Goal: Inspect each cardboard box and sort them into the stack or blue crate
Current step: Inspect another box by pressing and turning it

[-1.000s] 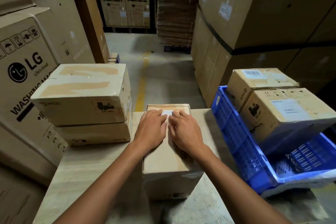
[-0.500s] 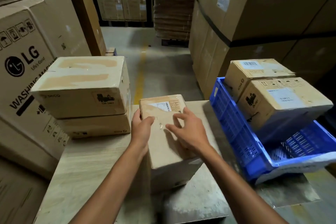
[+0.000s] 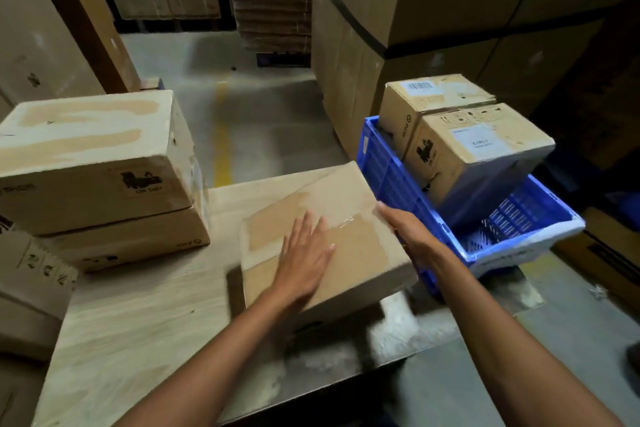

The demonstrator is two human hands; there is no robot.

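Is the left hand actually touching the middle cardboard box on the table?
Touching. The head view shows the left hand lying flat, fingers straight, on top of the middle cardboard box.

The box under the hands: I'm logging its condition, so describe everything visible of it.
The cardboard box is plain brown, with glossy clear tape across its top. It lies skewed on the wooden table, beside the blue crate. The left hand presses flat on top; the right hand holds its right edge, fingers hidden.

The stack at nine o'clock is cut off by the left edge. Fingers of the right hand are hidden by the box. The label at two o'clock is printed too small to be read.
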